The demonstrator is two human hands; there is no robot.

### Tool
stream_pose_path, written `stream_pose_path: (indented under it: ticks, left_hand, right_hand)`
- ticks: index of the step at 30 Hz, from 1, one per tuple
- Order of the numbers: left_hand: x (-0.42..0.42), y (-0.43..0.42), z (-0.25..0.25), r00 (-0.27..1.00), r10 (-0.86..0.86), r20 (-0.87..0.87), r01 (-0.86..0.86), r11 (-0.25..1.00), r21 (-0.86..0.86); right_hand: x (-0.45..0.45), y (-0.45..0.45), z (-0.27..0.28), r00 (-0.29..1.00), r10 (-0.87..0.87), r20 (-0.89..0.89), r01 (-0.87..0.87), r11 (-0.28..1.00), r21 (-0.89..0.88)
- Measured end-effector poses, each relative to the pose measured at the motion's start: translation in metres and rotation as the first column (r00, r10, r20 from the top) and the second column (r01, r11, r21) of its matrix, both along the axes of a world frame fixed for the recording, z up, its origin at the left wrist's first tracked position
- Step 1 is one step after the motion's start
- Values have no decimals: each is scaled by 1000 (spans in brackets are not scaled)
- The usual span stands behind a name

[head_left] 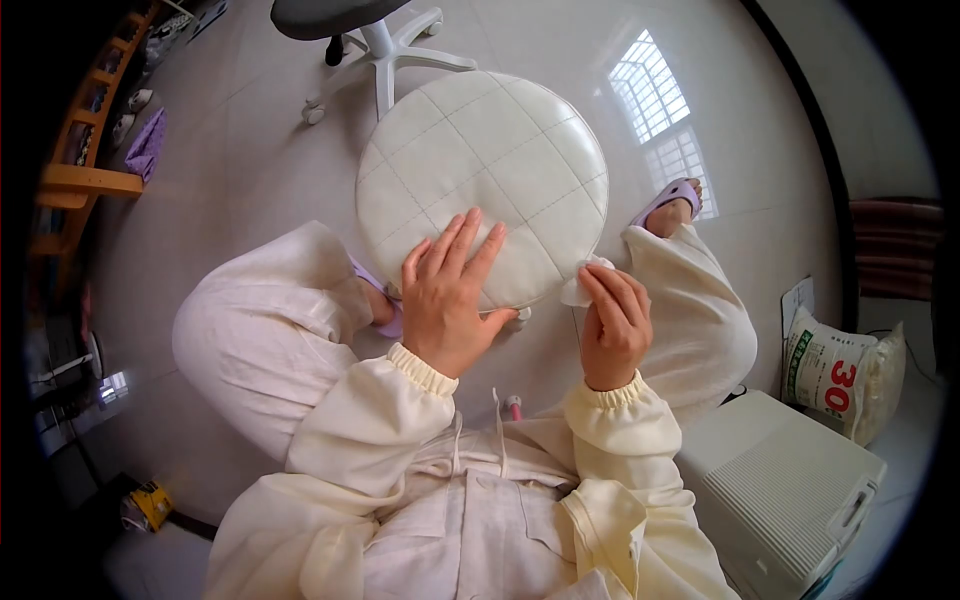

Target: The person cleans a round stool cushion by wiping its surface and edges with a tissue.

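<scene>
Between my knees stands a round stool (pixel 480 170) with a white padded seat, stitched in a diamond pattern. My left hand (pixel 448 300) lies on the near part of the seat, its fingers stretched out and slightly spread. At the seat's near right edge, my right hand (pixel 613 325) pinches a crumpled white wipe (pixel 577 291). The wipe is at the side of the seat; whether it presses on it I cannot tell. Below the seat a pale caster (pixel 520 318) shows, while most of the stool's base is hidden.
A grey office chair (pixel 385 50) with a white wheeled base stands just beyond the stool. At the right are a ribbed white box (pixel 780 480) and a printed sack (pixel 835 370). A wooden shoe rack (pixel 90 180) lines the left, with a purple cloth item (pixel 147 145) beside it.
</scene>
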State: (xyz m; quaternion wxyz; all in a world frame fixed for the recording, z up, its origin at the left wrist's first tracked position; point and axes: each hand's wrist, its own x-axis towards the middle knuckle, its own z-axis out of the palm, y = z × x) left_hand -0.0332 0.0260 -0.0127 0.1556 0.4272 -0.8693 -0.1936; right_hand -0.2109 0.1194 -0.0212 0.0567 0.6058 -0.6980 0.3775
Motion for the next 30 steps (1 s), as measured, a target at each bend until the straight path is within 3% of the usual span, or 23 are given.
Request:
stream_pose_path:
  ticks: [7, 13, 14, 16, 17, 19, 23, 25, 26, 28, 30]
  left_hand:
    - [1, -1, 1, 1000, -7, 14, 7, 1000, 9]
    - [1, 0, 1, 1000, -8, -15, 8, 1000, 27]
    - [1, -1, 1, 1000, -2, -14, 2, 1000, 24]
    - [2, 0, 1, 999, -25, -31, 26, 999, 23]
    - [2, 0, 0, 999, -25, -31, 26, 999, 23]
    - [4, -1, 0, 999, -33, -40, 35, 998, 47]
    - [4, -1, 8, 988, -10, -156, 19, 998, 52]
    - [6, -4, 17, 949, -53, -312, 49, 999, -19]
    - [6, -4, 17, 950, -52, -309, 48, 999, -21]
    - [4, -1, 15, 788, 91, -609, 137, 939, 316]
    - [3, 3, 13, 764, 113, -635, 167, 916, 365]
  right_hand:
    - [9, -1, -8, 993, 114, -10, -114, 993, 28]
    - [-5, 12, -8, 984, 76, 161, -104, 979, 176]
    - [-5, 12, -6, 892, 22, 452, -95, 986, 139]
    - [-7, 12, 3, 463, -19, 886, -120, 989, 84]
    - [-6, 9, 8, 463, -19, 886, -120, 989, 84]
    - [-5, 0, 15, -103, -4, 995, -102, 995, -7]
    - [-4, -7, 18, -293, 11, 956, -128, 990, -51]
    - [-2, -12, 20, -318, 8, 948, -140, 989, -55]
    - [0, -13, 20, -337, 6, 942, -150, 987, -60]
    - [3, -15, 15, -328, 29, 944, -164, 983, -88]
    - [8, -17, 10, -318, 55, 947, -182, 976, -118]
